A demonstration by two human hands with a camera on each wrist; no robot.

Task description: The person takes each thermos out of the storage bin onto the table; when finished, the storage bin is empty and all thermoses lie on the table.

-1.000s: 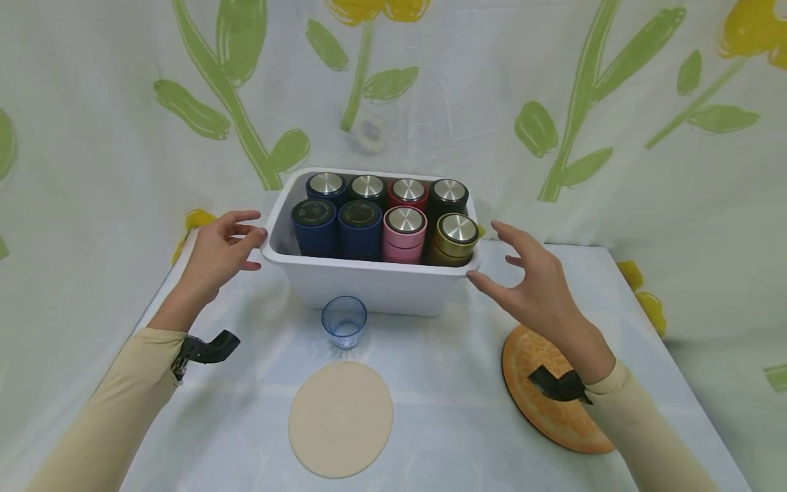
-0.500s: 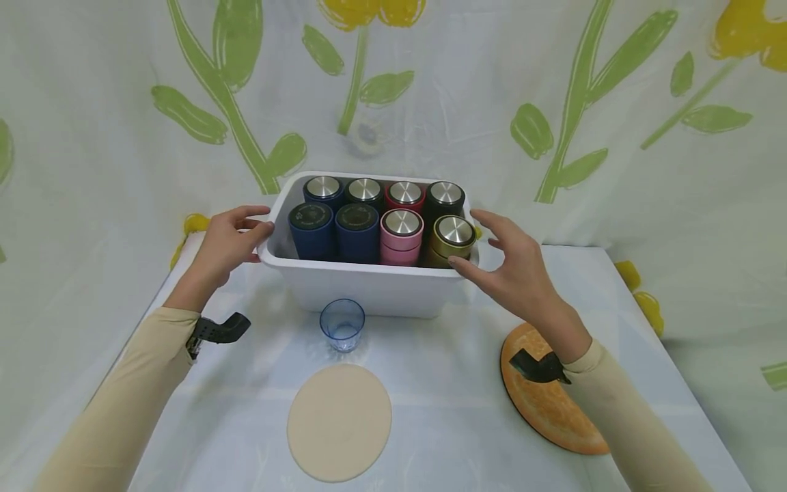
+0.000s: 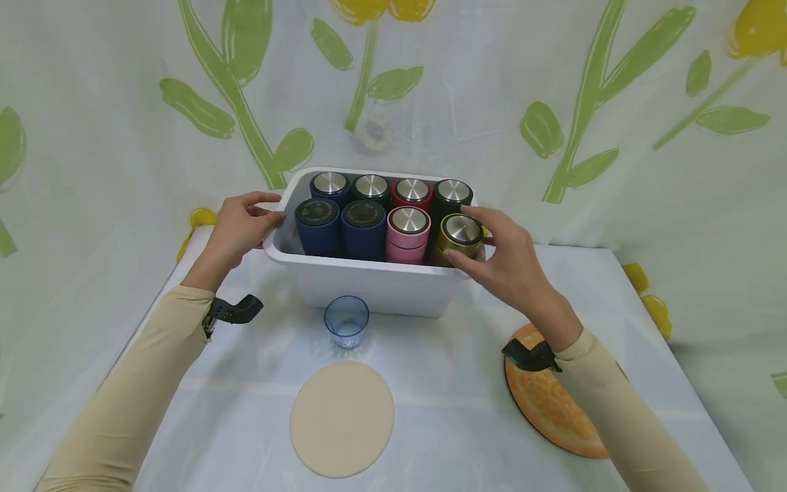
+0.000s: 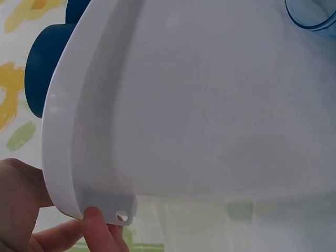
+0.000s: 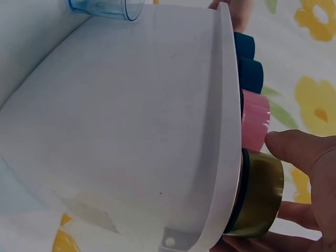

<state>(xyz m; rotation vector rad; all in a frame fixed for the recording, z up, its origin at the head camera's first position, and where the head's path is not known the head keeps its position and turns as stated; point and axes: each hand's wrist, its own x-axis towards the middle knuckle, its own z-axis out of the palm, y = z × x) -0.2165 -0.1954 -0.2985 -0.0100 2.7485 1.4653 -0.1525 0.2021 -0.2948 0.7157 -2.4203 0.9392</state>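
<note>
A white plastic bin (image 3: 369,283) stands on the table, packed with several upright thermos flasks. My left hand (image 3: 241,227) pinches the bin's left end at the rim, with fingertips by a small holed tab (image 4: 122,216) in the left wrist view. At the other end, my right hand (image 3: 510,260) curls round the gold thermos (image 3: 461,232) in the front right corner, thumb in front and index finger behind its steel cap. In the front row beside it stand a pink thermos (image 3: 407,236) and two navy ones (image 3: 318,225). Behind them, a red thermos (image 3: 413,190) sits between darker ones.
A clear blue glass (image 3: 346,321) stands close before the bin. Nearer lies a beige round mat (image 3: 341,419). At right, a bread-patterned round mat (image 3: 547,410) lies partly under my right forearm. A flower-printed curtain (image 3: 455,102) hangs behind the table.
My right hand has moved left from beside the bin and closed round the gold thermos. My left hand has come in to the left rim and taken hold of it. The bin keeps its place.
</note>
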